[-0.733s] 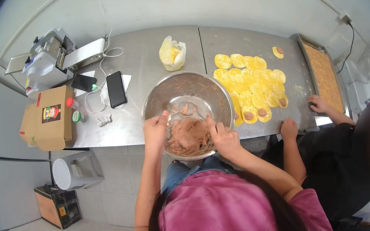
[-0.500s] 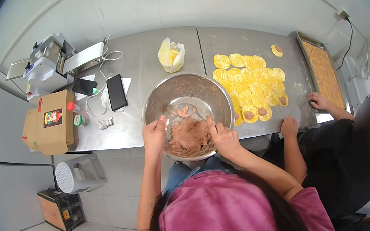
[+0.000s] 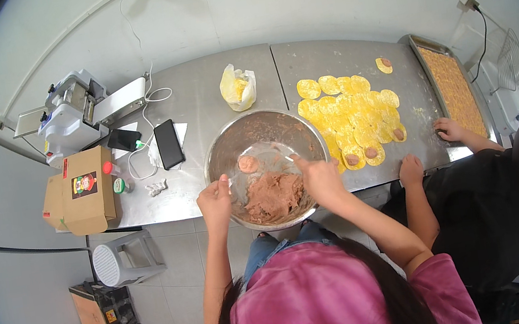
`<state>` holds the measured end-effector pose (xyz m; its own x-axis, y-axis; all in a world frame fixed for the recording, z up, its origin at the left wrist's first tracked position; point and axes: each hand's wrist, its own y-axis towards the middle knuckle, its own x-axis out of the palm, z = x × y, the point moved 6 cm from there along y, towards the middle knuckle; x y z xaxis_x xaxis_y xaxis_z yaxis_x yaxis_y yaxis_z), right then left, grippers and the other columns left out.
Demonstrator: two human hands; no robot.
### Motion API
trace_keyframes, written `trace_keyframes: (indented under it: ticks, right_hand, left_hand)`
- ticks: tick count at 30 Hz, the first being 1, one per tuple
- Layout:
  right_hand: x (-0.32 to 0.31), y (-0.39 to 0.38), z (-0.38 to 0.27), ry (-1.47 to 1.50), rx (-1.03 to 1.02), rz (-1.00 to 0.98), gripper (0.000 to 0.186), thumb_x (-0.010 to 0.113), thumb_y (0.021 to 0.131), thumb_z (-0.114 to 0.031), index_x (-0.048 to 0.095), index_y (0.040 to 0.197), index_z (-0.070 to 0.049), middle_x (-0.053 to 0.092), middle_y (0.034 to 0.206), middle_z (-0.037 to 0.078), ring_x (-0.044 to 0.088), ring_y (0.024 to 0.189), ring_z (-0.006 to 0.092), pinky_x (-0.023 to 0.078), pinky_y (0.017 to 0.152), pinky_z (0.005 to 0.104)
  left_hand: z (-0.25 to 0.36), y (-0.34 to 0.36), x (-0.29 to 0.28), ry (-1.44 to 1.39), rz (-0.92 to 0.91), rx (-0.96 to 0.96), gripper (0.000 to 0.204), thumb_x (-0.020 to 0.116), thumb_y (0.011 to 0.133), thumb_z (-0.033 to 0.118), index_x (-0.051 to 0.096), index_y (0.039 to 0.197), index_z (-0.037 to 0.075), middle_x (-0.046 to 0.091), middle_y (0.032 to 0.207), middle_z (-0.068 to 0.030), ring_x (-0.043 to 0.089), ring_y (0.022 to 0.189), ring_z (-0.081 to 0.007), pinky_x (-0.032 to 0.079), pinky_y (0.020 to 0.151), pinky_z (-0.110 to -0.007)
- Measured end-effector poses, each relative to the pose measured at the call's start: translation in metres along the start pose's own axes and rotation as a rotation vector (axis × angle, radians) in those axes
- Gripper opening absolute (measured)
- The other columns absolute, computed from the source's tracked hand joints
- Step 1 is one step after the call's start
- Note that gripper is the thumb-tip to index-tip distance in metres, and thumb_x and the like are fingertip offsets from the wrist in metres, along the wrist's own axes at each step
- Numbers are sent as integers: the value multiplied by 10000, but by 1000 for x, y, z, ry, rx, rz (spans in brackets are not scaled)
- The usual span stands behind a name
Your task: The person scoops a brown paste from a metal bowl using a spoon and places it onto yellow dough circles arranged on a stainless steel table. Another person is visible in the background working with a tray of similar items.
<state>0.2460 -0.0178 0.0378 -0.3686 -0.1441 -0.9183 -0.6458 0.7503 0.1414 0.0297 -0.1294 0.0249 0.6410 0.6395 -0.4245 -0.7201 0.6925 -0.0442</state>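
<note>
A large steel mixing bowl (image 3: 214, 147) sits at the table's near edge and juts out over it. Reddish-brown minced filling (image 3: 275, 196) is heaped in its near half. Further in lies a small round pinkish lump (image 3: 248, 164), apart from the heap. My left hand (image 3: 214, 201) is closed at the bowl's left side, a bit of something whitish showing at its fingertips. At the right side my right hand (image 3: 322, 183) is closed too, with a thin pale piece poking out toward the bowl's middle. What either hand grips is too small to name.
Yellow dough rounds (image 3: 350, 118), several topped with filling, overlap on the right. Beyond them stands a tray (image 3: 417, 48). A co-worker's hands (image 3: 411, 169) rest at the edge. Leftward are a plastic bag (image 3: 238, 88), phone (image 3: 168, 145), cardboard box (image 3: 86, 194) and white machine (image 3: 71, 116).
The pinkish shape in the bowl was spread and irregular; now it is a round lump further left. My right hand has shifted slightly rightward. The whole view has tilted a little.
</note>
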Motion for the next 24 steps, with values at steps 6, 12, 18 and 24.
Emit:
trace_keyframes:
  ticks: [6, 12, 18, 24]
  right_hand:
    - [3, -11, -21, -80, 59, -41, 480, 491, 741, -31, 510, 1218, -87, 606, 720, 213, 605, 616, 368, 465, 585, 482]
    - [24, -5, 1, 305, 171, -71, 237, 475, 786, -63, 621, 972, -57, 567, 684, 282, 572, 673, 442, 456, 644, 503]
    - [14, -12, -19, 143, 192, -118, 166, 484, 755, -50, 586, 880, -11, 576, 664, 263, 581, 670, 441, 453, 621, 520]
    - [-20, -28, -24, 39, 175, -111, 312, 475, 740, -13, 540, 1045, -12, 588, 698, 237, 595, 641, 404, 462, 556, 496]
  left_hand:
    - [24, 0, 8, 164, 32, 105, 360, 561, 847, 277, 635, 753, -62, 584, 625, -245, 591, 577, -339, 445, 581, -390]
    - [42, -12, 21, 308, -82, 406, 303, 581, 834, 243, 608, 672, -13, 560, 560, -213, 579, 541, -370, 452, 502, -407]
    - [45, -20, 48, 513, -41, 611, 294, 573, 833, 217, 560, 611, 24, 541, 509, -191, 557, 472, -370, 441, 441, -438]
    - [21, 5, 35, 384, 97, 306, 361, 560, 841, 250, 575, 612, -29, 544, 519, -204, 552, 479, -358, 431, 475, -420]
